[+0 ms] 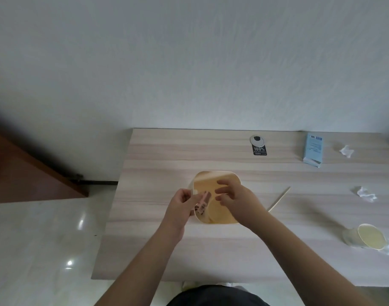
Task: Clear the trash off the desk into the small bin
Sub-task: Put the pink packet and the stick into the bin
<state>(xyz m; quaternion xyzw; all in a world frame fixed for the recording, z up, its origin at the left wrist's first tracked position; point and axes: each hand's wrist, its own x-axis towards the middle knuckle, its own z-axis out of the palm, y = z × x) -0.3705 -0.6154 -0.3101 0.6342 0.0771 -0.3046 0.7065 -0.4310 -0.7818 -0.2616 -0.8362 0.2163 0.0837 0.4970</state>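
Here the small bin [215, 196] stood on the desk [211, 155] near its left edge. The left hand [181, 206] pinched the bin's left rim, probably to steady it. The right hand [235, 200] hovered over the opening with fingers spread and empty, as if releasing; a pinkish wrapper [48, 200] lay inside. Right of the bin, a wooden stick [279, 198], two crumpled tissues [364, 193], a blue carton [313, 149] and a tipped paper cup [365, 236] remained uncollected.
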